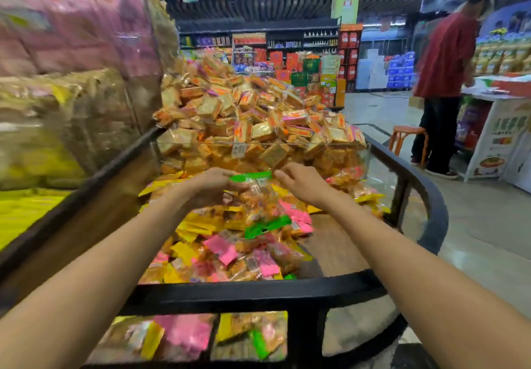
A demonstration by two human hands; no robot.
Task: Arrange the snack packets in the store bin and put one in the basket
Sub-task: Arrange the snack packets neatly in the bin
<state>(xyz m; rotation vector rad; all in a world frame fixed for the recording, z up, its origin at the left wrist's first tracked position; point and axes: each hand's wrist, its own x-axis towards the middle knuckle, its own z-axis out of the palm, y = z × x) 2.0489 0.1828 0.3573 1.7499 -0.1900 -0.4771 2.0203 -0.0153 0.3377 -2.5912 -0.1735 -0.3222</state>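
1. Store aisle backdrop; bin (425, 196) is heaped with snack packets (224, 248).
2. Green-topped packet (255, 193) hangs upright, long axis vertical, over the heap.
3. Left hand (214, 182) pinches its top; right hand (301, 180) hovers beside, fingers loose.
4. Bare wood on the bin's right.

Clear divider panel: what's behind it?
Behind the clear divider, a tall heap of gold-and-orange packets rises above its top edge. The heap's base and the bin floor there are covered.

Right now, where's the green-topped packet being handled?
In the head view, the green-topped packet is at centre, held up between the left hand and right hand, just before the clear divider.
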